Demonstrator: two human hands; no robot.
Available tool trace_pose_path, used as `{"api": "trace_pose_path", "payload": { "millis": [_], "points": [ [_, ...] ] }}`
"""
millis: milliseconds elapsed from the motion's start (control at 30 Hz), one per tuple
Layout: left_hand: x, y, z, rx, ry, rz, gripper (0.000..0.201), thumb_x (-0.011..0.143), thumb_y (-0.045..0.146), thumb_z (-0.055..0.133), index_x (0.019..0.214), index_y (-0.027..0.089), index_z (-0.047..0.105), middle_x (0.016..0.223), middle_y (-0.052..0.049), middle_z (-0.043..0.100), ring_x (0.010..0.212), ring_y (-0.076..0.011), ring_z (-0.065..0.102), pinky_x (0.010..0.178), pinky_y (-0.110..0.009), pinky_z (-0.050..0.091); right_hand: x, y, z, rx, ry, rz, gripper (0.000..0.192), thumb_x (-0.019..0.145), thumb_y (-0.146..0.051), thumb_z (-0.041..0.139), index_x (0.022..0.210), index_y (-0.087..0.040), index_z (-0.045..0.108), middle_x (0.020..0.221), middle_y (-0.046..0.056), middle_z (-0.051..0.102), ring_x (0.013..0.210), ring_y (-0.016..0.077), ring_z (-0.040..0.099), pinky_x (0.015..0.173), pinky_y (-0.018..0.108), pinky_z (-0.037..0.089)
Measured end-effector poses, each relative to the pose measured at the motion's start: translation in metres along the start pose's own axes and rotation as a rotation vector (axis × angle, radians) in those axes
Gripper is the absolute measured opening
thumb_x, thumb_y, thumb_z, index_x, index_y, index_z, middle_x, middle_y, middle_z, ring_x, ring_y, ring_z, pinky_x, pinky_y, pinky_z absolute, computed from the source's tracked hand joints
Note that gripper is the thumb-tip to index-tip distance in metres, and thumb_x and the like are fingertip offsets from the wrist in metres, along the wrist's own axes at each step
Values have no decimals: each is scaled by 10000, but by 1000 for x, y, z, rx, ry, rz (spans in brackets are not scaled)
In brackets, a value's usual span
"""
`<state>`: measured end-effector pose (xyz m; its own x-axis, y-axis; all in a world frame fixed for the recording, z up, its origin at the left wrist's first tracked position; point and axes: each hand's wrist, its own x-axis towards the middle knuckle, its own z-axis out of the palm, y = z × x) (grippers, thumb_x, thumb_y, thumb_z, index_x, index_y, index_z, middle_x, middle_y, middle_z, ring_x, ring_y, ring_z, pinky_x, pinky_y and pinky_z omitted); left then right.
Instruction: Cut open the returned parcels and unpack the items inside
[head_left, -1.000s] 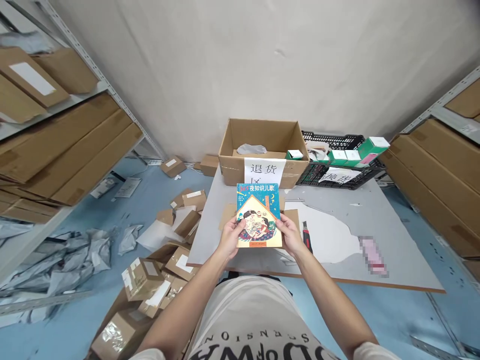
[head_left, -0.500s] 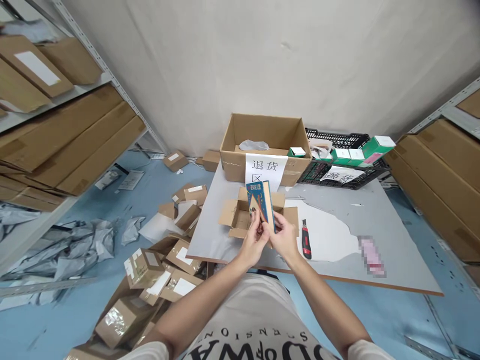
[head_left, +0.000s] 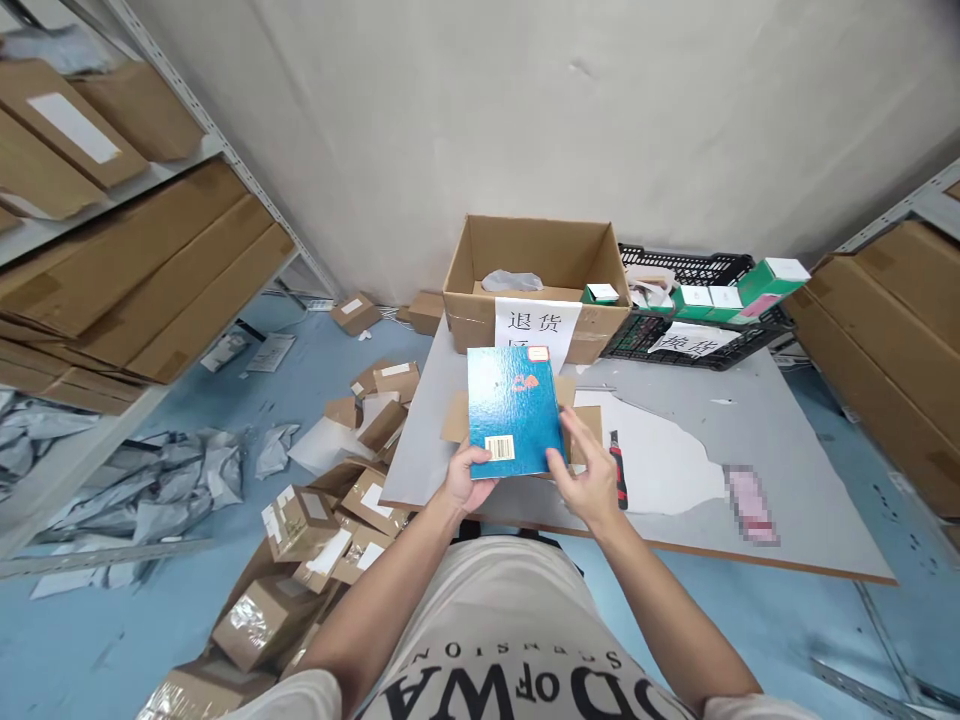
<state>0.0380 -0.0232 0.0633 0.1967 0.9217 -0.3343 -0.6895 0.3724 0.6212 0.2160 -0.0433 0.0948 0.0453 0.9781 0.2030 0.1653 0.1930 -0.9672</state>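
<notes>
A thin book [head_left: 512, 410] is held up over the near edge of the table, its plain blue back cover with a barcode facing me. My left hand [head_left: 466, 478] grips its lower left corner from below. My right hand [head_left: 586, 474] rests its fingers against the lower right edge. Behind the book, a small open cardboard box [head_left: 582, 418] lies on the grey table [head_left: 750, 400], mostly hidden. A red and black utility knife [head_left: 618, 468] lies just right of my right hand.
A large open carton [head_left: 537, 282] with a paper sign stands at the table's far edge, beside a black crate [head_left: 694, 305] of green boxes. Small parcels [head_left: 360, 480] and grey mailer bags [head_left: 150, 490] litter the blue floor at left. Shelves of flat cartons flank both sides.
The book has been turned over: its illustrated front faced me, it passed through edge-on, and the blue back cover now faces me. Both hands have shifted along its lower edge.
</notes>
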Motion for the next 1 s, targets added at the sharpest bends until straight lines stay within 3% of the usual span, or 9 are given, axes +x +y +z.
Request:
{"api": "trace_pose_path", "payload": {
  "millis": [67, 233, 333, 600, 733, 867, 1000],
  "points": [
    [5, 3, -5, -22, 21, -49, 423, 528, 171, 566, 942, 140, 644, 908, -66, 702, 843, -254, 656, 754, -377, 505, 1, 13, -5, 148, 47, 147, 597, 744, -358, 685, 1308, -277, 509, 1409, 51, 446, 1308, 263, 401, 1098, 486, 311],
    [14, 5, -5, -14, 31, -68, 386, 539, 181, 555, 906, 135, 665, 905, -73, 705, 837, -246, 656, 749, -362, 506, 1, 29, -4, 508, -161, 481, 534, 729, -447, 701, 1208, -251, 568, 1176, 88, 647, 1075, 270, 616, 879, 450, 523],
    [19, 3, -3, -21, 16, -66, 437, 547, 181, 549, 968, 142, 660, 922, -69, 707, 857, -249, 655, 795, -382, 500, 1, 28, 1, 617, -184, 579, 418, 723, -416, 719, 1088, -246, 608, 1033, 61, 702, 914, 239, 685, 788, 394, 561],
    [32, -14, 4, -36, 10, -43, 551, 570, 224, 513, 1099, 103, 611, 956, -102, 700, 975, -307, 626, 873, -456, 460, -8, 30, 32, 837, -52, 634, 294, 729, -408, 716, 934, -235, 594, 1001, 48, 710, 975, 237, 669, 838, 408, 544],
    [39, -24, 9, 10, -12, -45, 515, 589, 196, 550, 1096, 135, 609, 990, -92, 693, 963, -294, 628, 877, -448, 456, -5, 30, 42, 847, 145, 603, 276, 747, -355, 702, 966, -256, 568, 981, 14, 712, 858, 198, 699, 773, 370, 576],
    [49, -27, 16, 59, -62, -35, 465, 620, 196, 597, 1084, 165, 606, 1064, -82, 675, 1002, -276, 615, 905, -422, 438, 11, 35, 32, 785, 246, 571, 246, 724, -308, 712, 911, -240, 569, 856, -1, 719, 711, 176, 701, 690, 345, 599],
    [59, -18, 20, 98, -234, -87, 566, 707, 331, 609, 1258, 236, 517, 1249, -91, 594, 1163, -275, 539, 976, -442, 378, 45, 41, -1, 707, 270, 504, 244, 686, -283, 729, 864, -212, 578, 769, -7, 710, 613, 160, 681, 604, 312, 601]
  ]
}}
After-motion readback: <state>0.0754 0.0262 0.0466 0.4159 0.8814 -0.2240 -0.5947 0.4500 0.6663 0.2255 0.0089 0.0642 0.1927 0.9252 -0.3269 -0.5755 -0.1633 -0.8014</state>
